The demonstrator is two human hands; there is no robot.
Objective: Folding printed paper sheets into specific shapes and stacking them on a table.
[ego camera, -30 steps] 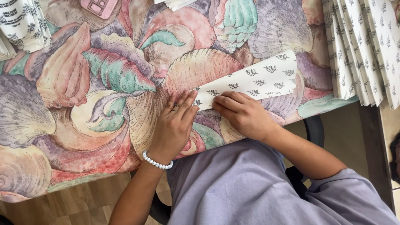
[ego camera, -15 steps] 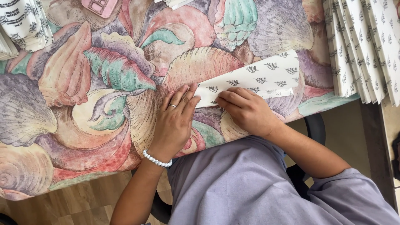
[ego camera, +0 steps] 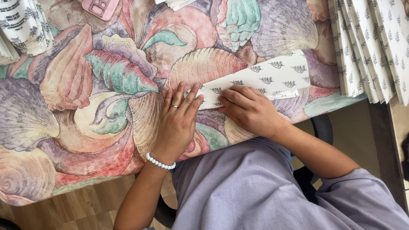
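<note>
A white folded paper sheet with small dark leaf prints (ego camera: 264, 79) lies on the tabletop's seashell-patterned cloth of pink, teal, purple and tan (ego camera: 106, 85), beside matching white leaf-printed stacked papers (ego camera: 375, 47).

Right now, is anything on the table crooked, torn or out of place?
Nothing stands out. The patterned paper lies at a slant across the tablecloth, but both hands, left hand and right hand, press it flat, and no tear shows. The stack of folded sheets at the right fans out evenly.

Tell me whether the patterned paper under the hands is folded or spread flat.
Folded: the patterned paper shows a narrow doubled strip, both hands pressing its left end.
</note>
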